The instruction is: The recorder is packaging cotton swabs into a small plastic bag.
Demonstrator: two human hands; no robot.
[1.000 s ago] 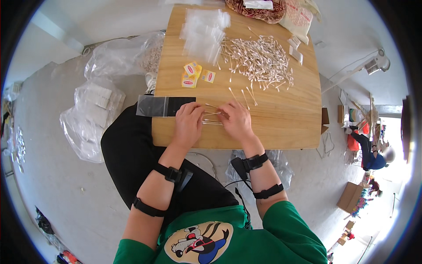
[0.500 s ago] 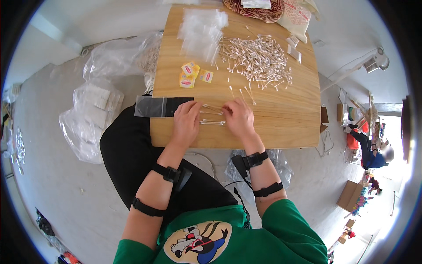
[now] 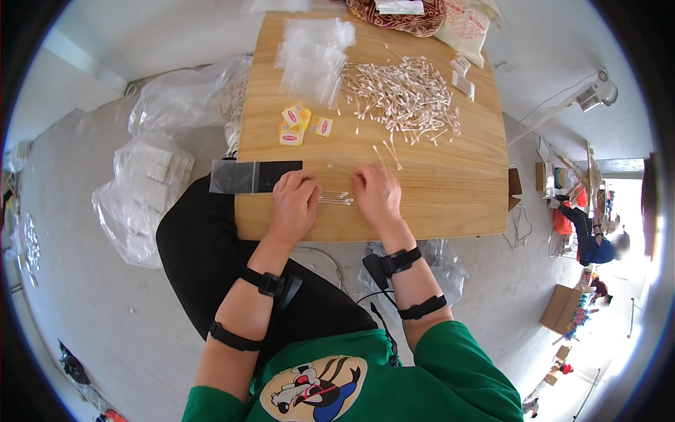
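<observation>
Several white-tipped cotton swabs lie side by side near the table's front edge. Their left ends are under the curled fingers of my left hand, which is closed on them. My right hand is just right of the swabs' free tips, apart from them, its fingers curled together; whatever they hold, if anything, is hidden. Beyond my right fingers lie a few loose swabs. A flat clear bag rests partly on a black strip left of my left hand, jutting over the table's edge.
A large heap of cotton swabs covers the far middle of the wooden table. Clear bags are stacked at the far left, with small yellow packets nearer. A cloth sack stands at the far right corner.
The swabs between my hands are drawn closer together. My right hand has come away from their right ends, and my left hand has moved slightly down over the left ends.
</observation>
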